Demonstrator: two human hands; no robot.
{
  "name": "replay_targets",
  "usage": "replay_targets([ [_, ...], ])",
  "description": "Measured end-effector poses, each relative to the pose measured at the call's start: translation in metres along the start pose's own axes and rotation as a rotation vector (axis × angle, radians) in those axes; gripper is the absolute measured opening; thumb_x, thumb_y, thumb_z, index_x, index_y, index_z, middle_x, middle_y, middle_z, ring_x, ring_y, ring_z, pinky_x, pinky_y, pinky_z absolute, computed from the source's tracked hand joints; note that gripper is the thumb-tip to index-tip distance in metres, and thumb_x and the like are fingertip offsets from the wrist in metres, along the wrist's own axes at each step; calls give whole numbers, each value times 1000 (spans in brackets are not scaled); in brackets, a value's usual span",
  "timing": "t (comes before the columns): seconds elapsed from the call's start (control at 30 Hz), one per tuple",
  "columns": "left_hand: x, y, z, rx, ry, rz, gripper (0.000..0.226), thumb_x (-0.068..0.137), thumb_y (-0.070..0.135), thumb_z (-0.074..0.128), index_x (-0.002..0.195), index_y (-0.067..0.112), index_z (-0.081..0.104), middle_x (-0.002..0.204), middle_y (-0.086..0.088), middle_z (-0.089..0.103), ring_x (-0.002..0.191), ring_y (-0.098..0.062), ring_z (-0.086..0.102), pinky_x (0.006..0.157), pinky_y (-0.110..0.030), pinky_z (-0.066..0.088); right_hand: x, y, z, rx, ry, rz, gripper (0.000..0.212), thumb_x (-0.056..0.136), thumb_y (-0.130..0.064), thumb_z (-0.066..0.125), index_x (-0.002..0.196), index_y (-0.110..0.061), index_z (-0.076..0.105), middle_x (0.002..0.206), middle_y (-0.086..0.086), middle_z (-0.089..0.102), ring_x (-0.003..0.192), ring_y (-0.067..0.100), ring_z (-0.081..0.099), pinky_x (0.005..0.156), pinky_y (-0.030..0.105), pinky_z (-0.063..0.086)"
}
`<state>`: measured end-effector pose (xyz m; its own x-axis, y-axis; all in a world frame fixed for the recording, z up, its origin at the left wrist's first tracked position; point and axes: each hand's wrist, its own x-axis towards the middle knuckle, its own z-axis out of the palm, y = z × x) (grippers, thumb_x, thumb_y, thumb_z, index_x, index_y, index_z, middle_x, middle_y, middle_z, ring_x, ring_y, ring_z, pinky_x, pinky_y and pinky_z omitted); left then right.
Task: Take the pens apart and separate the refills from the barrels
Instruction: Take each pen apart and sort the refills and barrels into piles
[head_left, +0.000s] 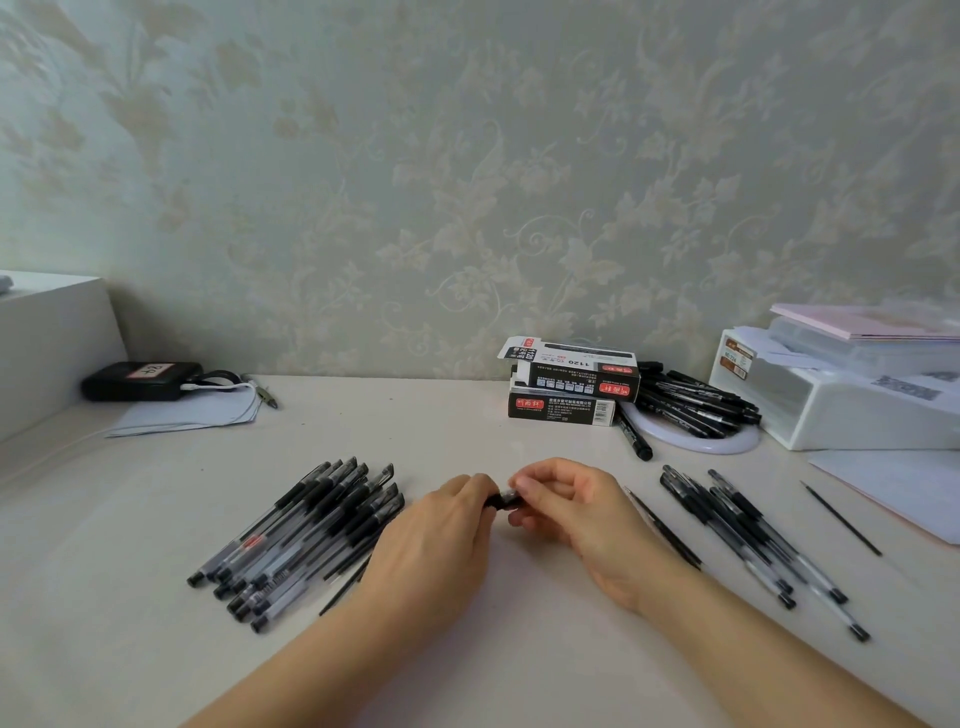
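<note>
Both forearms reach in from the near edge and meet above the white table (467, 649). Left hand (441, 525) and right hand (571, 504) pinch one black pen (503, 500) between them, fingertips curled round its two ends, only a short dark stretch showing in the gap. Left of the grip lies a heap of pens (306, 535); right of it a thin refill (662, 527), then a smaller pile of barrels (753, 535), then another single refill (841, 519).

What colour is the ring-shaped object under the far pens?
White ring, clearest in the head view.
</note>
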<state>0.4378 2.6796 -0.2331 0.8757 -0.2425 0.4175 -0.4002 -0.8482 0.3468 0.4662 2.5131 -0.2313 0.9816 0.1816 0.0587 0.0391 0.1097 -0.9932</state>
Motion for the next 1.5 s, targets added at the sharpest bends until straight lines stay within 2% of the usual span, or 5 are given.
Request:
replay_targets([
  [0.43, 7, -7, -10, 250, 52, -117, 68, 75, 82, 7, 59, 21, 33, 48, 0, 41, 46, -14, 38, 42, -28, 19, -3, 4, 3, -144, -34, -153, 10, 94, -15, 62, 89, -6, 64, 77, 10, 73, 63, 14, 63, 60, 19, 50],
  [0.6, 6, -7, -9, 210, 42, -102, 49, 87, 72, 20, 79, 26, 34, 58, 6, 41, 56, -14, 41, 44, -28, 22, -1, 5, 0, -116, 142, -221, 7, 95, -14, 62, 93, -9, 65, 81, 9, 75, 72, 17, 70, 66, 21, 55],
  [0.7, 3, -7, -9, 124, 38, -96, 27, 98, 54, 28, 92, 27, 29, 67, 8, 42, 66, -18, 47, 51, -32, 33, 2, 5, -8, -457, 255, -327, 5, 89, -15, 68, 88, -19, 65, 82, -6, 73, 75, 7, 68, 71, 16, 52],
  [0.97, 3, -3, -12, 64, 2, -45, 15, 101, 35, 34, 95, 23, 40, 92, 7, 47, 80, -19, 48, 67, -40, 46, 0, 12, -6, -907, 121, -386, 13, 80, -12, 69, 78, -25, 65, 72, -30, 60, 63, -2, 54, 60, 8, 38],
  [1.5, 4, -1, -10, 42, -38, 62, 17, 100, 39, 40, 106, 29, 53, 98, 9, 48, 80, -11, 50, 65, -35, 47, -1, 4, -6, -593, 32, -309, 20, 90, -38, 65, 76, -26, 72, 71, -8, 71, 62, -4, 56, 60, 8, 38],
])
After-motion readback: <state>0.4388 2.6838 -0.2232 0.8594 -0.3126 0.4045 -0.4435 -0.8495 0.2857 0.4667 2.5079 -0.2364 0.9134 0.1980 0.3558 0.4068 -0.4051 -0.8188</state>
